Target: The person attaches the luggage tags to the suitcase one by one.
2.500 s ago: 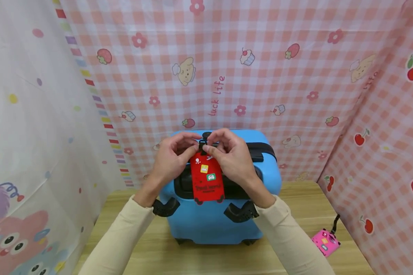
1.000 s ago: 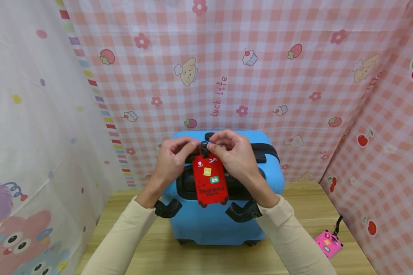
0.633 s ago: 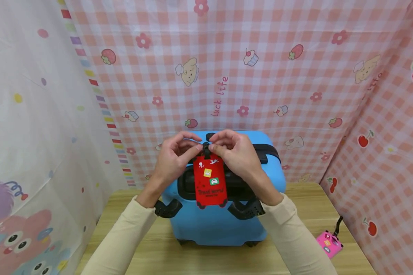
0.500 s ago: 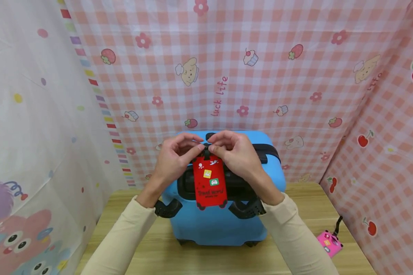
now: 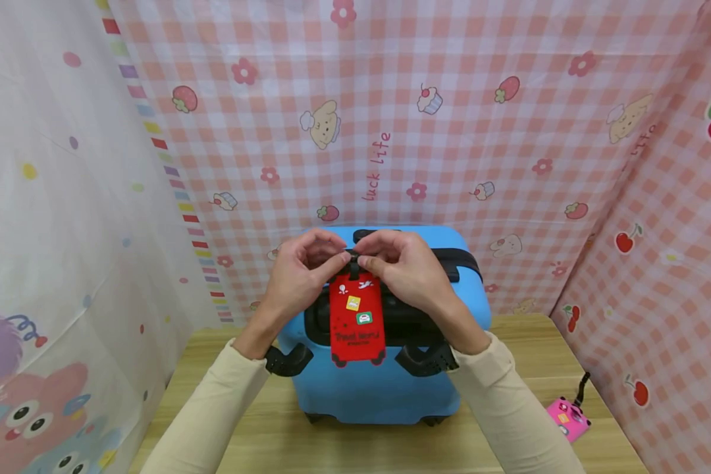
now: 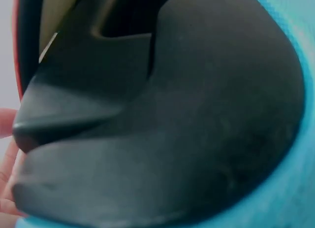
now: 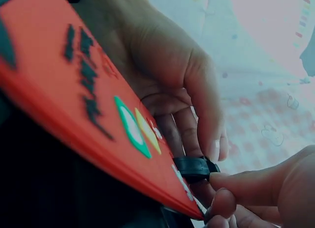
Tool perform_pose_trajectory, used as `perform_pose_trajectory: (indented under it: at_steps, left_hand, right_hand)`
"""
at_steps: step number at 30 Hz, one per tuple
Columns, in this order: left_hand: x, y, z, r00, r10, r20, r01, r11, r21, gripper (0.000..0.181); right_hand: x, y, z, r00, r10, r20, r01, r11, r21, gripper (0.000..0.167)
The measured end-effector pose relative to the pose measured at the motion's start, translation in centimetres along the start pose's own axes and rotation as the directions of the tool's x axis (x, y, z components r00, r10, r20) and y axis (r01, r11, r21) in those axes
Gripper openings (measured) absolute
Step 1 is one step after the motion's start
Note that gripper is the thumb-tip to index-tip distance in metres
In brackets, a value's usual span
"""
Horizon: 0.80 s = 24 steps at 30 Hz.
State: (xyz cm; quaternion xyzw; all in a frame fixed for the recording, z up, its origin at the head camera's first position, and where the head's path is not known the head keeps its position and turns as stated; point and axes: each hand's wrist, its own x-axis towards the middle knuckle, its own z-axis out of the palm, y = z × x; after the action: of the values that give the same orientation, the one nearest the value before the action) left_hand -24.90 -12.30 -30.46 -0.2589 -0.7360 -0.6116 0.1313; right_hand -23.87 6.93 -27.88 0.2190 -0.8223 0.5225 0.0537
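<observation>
Left hand [image 5: 294, 276] and right hand [image 5: 413, 275] are closely pinching the black strap [image 7: 193, 168] at twelve o'clock of the red tag [image 5: 357, 322]; a loosening pinch could be letting the strap slip.

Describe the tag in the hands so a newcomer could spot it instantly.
Start at the blue suitcase on the wooden table. Just below the left hand and right hand, which pinch its black strap, is the red tag. Its red colour distinguishes it from the pink tag lying to the right.
</observation>
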Motion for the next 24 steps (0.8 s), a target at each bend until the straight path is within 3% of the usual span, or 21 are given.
perform_pose_trajectory:
  at_steps: [12, 20, 24]
  left_hand:
    - [0.07, 0.09, 0.02, 0.999, -0.04, 0.02, 0.04, 0.999, 0.024, 0.013]
    - [0.1, 0.13, 0.05, 0.998, -0.041, 0.037, 0.039, 0.998, 0.045, 0.012]
    - [0.01, 0.14, 0.08, 0.998, -0.046, 0.04, 0.043, 0.998, 0.052, 0.011]
  right_hand:
    - [0.15, -0.08, 0.23, 1.0, -0.005, -0.003, 0.005, 1.0, -0.013, 0.014]
    - [0.17, -0.68, -0.08, 0.999, -0.006, 0.033, 0.01, 0.993, -0.12, 0.013]
    - [0.24, -0.74, 0.01, 1.0, 0.008, 0.015, -0.006, 0.993, -0.118, 0.011]
